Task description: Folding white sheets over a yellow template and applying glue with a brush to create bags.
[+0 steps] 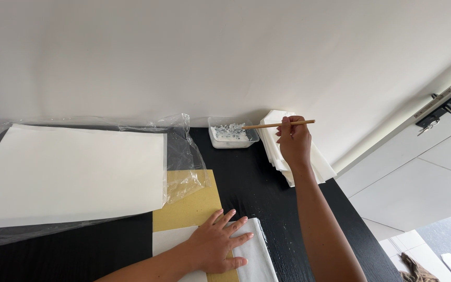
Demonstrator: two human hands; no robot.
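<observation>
Two hands, right (294,140) dipping wooden stick (277,125) in tub (232,137), left (218,241) flat on white sheet (257,257)

White paper sheets (69,172), black table (267,193), mustard-yellow board (189,209), tan stick (277,125)

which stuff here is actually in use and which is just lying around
In use: thin wooden stick in right hand; clear plastic tub of white paste; white folded sheet under left hand.

Lying about: large white paper sheet; clear plastic wrap; white paper stack.
</observation>
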